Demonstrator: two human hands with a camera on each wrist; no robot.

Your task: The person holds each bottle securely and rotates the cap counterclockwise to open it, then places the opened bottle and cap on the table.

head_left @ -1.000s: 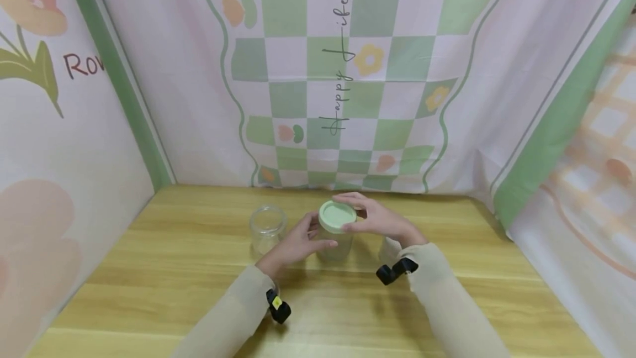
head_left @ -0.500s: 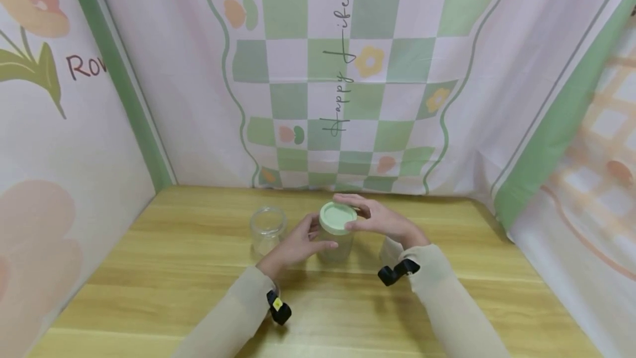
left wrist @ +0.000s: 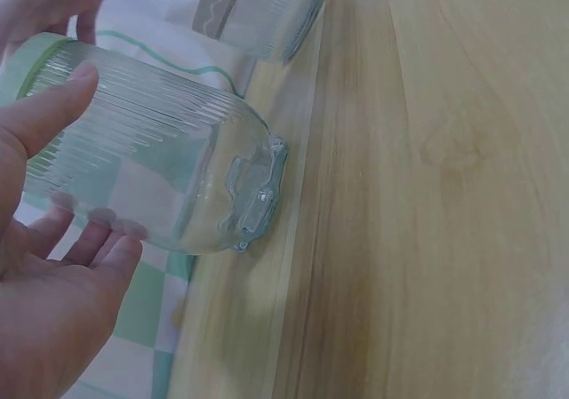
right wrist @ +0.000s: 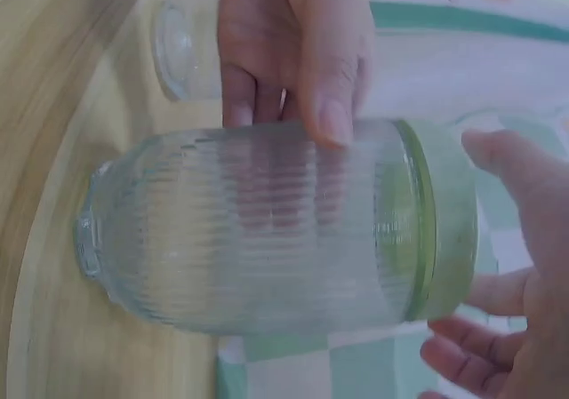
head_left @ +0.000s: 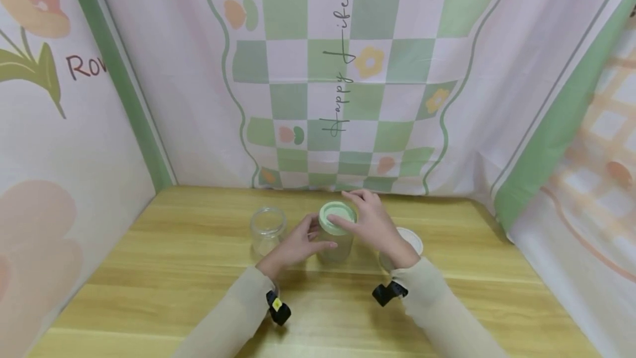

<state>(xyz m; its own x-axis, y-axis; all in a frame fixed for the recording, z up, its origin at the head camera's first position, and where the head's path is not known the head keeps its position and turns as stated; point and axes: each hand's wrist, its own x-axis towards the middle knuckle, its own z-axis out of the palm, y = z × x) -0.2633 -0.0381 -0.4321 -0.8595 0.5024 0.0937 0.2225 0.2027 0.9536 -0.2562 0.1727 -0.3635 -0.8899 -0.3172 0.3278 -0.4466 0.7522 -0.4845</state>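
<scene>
A ribbed glass jar [head_left: 334, 250] with a pale green screw lid [head_left: 330, 210] stands upright on the table, in the middle of the head view. My left hand [head_left: 298, 245] holds the glass from the left, thumb in front and fingers behind, as the left wrist view also shows. My right hand [head_left: 372, 225] is spread around the lid. Its thumb reaches over the lid in the head view, while in the right wrist view its fingers [right wrist: 467, 350] look apart from the lid rim. I see nothing inside the jar.
A clear glass jar without a lid [head_left: 268, 228] stands left of the held jar. To the right, partly behind my right wrist, is another jar with a whitish top [head_left: 413, 240]. The wooden table [head_left: 174, 269] ends at a checked curtain [head_left: 328, 98].
My right hand stayed by the lid's right side, then turned: its thumb now reaches over the lid and its fingers spread away. The white-topped jar has come into sight. My left hand holds still.
</scene>
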